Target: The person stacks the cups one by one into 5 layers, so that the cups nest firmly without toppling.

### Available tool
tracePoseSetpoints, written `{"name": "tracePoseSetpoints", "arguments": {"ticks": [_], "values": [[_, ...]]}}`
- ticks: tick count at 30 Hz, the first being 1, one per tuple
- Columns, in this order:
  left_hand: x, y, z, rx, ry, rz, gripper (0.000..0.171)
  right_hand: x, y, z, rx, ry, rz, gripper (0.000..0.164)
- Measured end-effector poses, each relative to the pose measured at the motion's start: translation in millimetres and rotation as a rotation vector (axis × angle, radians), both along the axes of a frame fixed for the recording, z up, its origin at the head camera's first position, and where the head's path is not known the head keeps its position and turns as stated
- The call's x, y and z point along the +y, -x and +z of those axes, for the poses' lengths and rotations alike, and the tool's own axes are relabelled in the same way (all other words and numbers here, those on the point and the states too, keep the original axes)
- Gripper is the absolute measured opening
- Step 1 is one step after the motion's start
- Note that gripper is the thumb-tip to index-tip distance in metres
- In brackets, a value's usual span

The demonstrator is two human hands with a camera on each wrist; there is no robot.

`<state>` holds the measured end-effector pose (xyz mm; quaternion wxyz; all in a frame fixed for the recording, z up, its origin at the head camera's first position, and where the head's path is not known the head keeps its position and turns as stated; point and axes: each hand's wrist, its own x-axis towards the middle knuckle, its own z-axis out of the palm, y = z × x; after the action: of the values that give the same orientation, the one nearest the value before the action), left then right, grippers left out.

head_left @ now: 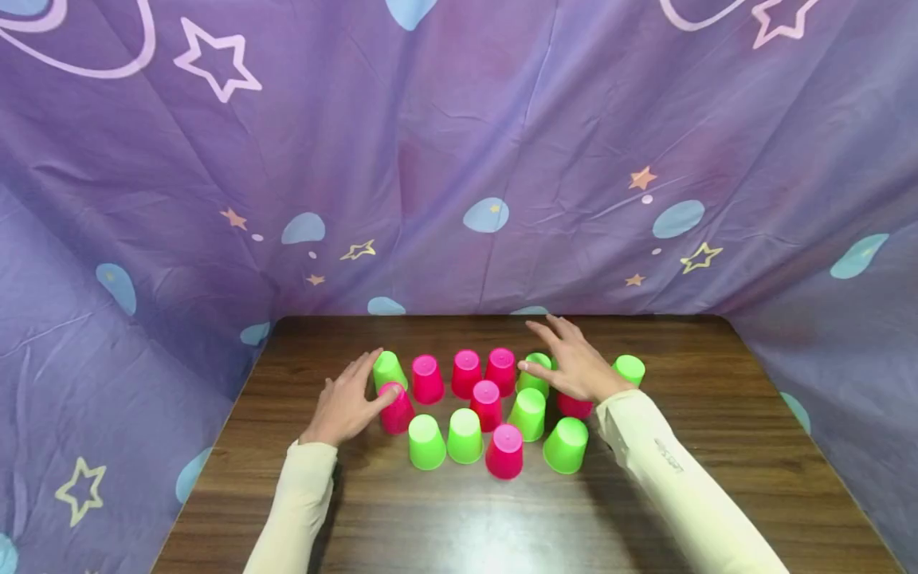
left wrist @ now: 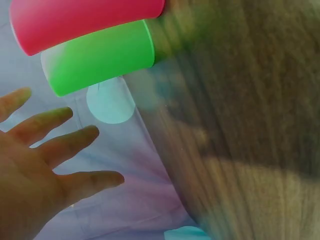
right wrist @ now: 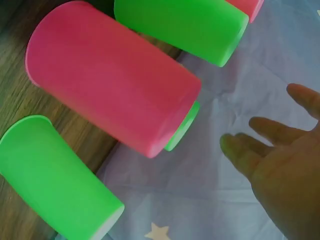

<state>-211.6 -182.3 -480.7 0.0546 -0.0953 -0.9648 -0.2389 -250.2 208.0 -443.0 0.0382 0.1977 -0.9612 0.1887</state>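
Observation:
Several pink and green plastic cups stand upside down in loose rows on the table. My left hand [head_left: 347, 405] is at the left end of the group, fingers spread, beside a green cup [head_left: 388, 368] and a pink cup [head_left: 396, 410]. In the left wrist view, the fingers are extended with nothing between them. Over the right side hovers my right hand [head_left: 579, 367], its fingers apart and holding nothing. It partly hides a pink cup [head_left: 575, 405] beneath it and overlaps a green cup [head_left: 535, 375]. Another green cup [head_left: 629, 368] stands just beyond the right wrist.
At the front of the group are two green cups, a pink cup [head_left: 505, 453] and a further green cup [head_left: 566, 446]. The brown wooden table [head_left: 445, 526] reaches back to a purple patterned curtain [head_left: 445, 159], which also hangs along both sides.

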Motion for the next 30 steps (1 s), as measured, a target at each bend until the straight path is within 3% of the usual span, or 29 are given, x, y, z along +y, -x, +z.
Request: {"name": "tracePoseSetpoints", "arguments": {"ticks": [6, 17, 30], "values": [[-2, -2.8, -7.0, 0.008, -0.042, 0.007, 0.082, -8, 3.8, -1.6, -0.086, 0.03, 0.017, 0.078], [-1, -10.7, -12.0, -0.023, -0.127, 0.023, 0.079, -23, 10.6, -3.1, -0.113, 0.046, 0.067, 0.076], [0, -7.5, -14.6, -0.054, -0.15, 0.05, 0.073, -35, 20.7, 3.6, -0.146, -0.057, 0.173, 0.071]]}}
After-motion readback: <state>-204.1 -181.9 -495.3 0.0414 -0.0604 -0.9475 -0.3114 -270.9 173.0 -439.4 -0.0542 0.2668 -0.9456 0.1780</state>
